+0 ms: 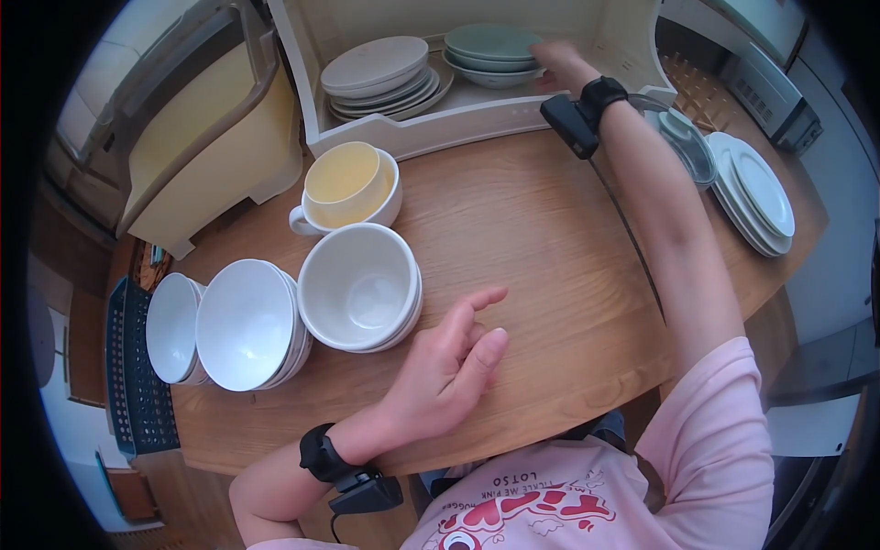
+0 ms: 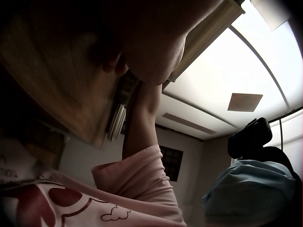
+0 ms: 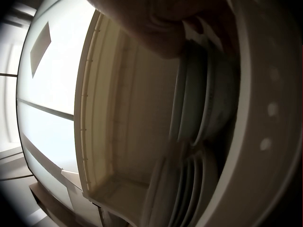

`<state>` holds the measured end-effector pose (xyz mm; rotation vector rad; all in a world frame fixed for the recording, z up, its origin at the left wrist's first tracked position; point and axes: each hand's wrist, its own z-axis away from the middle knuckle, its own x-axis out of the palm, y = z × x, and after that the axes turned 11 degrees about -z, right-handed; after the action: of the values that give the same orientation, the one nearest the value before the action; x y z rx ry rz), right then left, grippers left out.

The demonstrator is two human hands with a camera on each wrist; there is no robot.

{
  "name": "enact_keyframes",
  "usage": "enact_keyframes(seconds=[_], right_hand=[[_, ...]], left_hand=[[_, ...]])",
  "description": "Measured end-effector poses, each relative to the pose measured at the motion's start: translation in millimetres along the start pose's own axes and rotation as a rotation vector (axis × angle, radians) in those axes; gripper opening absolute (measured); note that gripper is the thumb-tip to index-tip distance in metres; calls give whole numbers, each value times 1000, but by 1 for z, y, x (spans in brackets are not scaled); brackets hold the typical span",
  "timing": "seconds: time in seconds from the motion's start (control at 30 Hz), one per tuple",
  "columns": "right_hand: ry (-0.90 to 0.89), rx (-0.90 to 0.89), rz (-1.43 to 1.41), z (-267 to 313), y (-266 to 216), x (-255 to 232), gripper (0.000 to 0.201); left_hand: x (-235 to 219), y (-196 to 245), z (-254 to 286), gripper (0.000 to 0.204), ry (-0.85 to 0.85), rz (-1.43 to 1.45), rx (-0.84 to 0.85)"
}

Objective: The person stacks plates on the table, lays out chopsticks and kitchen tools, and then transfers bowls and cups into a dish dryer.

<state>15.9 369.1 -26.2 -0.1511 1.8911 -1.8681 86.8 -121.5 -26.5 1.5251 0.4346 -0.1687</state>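
The right hand (image 1: pixel 564 66) is at the right edge of a stack of green dishes (image 1: pixel 493 41) in the white rack. In the right wrist view its thumb and fingers lie on either side of the rims of these dishes (image 3: pixel 194 94), partly in shadow. My left hand (image 1: pixel 449 367) is held over the front of the table with loosely bent fingers and nothing in it, to the lower right of the stacked white bowls (image 1: pixel 357 289). The left wrist view shows only a dark part of that hand.
A stack of pale plates (image 1: pixel 376 64) stands in the rack's left part. White bowls (image 1: pixel 243 325) and a yellow cup (image 1: pixel 344 183) inside a white cup are on the table's left. White plates (image 1: pixel 761 192) and a glass lid (image 1: pixel 687 147) lie at the right.
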Motion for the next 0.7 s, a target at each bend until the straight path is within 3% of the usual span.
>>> enact_keyframes(seconds=[0.07,0.1,0.17,0.27,0.47,0.6,0.67,0.7], right_hand=[[-342,-696,441,-46,31,4,29],[-340,-696,441,1,27,-9,29],[-171,-97,-326,84,-21,26,36],[-162,-66,-292,82,-21,31,51],[-127,-18,-262,77,-22,35,58],[-81,-93,-215,61,-13,43,71],[121,-187,-41,55,-15,48,85],[131,-188,-42,58,-17,46,85]], left_hand=[[0,0,0,49,1,-4,9],[0,0,0,49,5,1,7],[1,0,0,48,4,8,5],[1,0,-1,47,-1,-3,-6],[2,1,-1,47,8,0,1],[2,1,-1,48,10,-5,-5],[2,1,-1,48,6,-12,-9],[2,1,0,48,7,-12,-8]])
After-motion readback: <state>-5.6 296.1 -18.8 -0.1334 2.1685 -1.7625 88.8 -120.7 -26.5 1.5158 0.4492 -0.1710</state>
